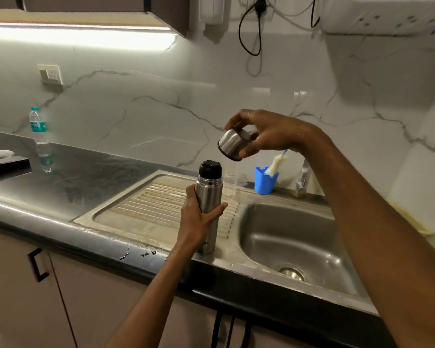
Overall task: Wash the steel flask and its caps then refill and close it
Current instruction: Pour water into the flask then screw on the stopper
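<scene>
The steel flask stands upright on the drainboard's front edge, with its black inner cap fitted on top. My left hand grips the flask around its middle. Above and to the right of the flask, my right hand holds the steel outer cap by its rim, tilted with its opening facing down and left. The outer cap hangs clear of the flask, a short way above the black cap.
The steel sink basin lies right of the flask, with the ribbed drainboard behind it. A blue cup holding a bottle brush stands by the tap. A plastic water bottle stands on the dark counter at left.
</scene>
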Demonstrator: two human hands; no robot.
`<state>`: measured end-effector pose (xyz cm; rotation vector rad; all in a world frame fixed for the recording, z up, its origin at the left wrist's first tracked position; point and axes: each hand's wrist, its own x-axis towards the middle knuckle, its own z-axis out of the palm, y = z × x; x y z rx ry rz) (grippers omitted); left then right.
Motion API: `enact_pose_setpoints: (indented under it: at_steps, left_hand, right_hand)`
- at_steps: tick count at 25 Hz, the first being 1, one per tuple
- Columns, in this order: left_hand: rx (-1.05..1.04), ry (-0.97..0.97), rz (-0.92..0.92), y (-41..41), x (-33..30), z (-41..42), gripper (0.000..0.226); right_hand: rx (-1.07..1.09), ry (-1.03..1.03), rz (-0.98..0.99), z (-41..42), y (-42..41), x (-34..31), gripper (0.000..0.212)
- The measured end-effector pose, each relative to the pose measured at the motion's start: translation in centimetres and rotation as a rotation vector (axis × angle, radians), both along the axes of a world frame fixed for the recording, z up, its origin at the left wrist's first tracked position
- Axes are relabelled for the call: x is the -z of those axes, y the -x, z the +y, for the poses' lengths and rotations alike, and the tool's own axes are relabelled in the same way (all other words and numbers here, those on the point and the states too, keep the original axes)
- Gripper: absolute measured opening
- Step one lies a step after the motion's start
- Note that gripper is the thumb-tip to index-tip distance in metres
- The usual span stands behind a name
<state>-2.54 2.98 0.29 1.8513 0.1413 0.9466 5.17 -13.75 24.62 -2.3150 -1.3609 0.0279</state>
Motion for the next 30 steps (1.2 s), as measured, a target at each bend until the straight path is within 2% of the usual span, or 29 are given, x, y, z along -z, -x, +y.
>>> enact_pose_setpoints:
  at_steps: [8,22,30]
  left_hand:
    - [-0.029,-0.026,-0.031,-0.6,1.0,-0.5,0.074]
    - [-0.036,-0.001,-0.001,-1.8,1.6,-1.0,0.068]
    - [-0.02,0.01,0.006,-1.7,1.6,-1.2,0.067]
  right_hand:
    - [-0.049,0.247,-0.043,2.4,0.5,-1.5,0.068]
    - [-0.109,0.434,-0.002,7.1,-1.6,1.7,0.067]
    - [-0.063,0.412,0.019,7.2,-2.1,2.4,0.063]
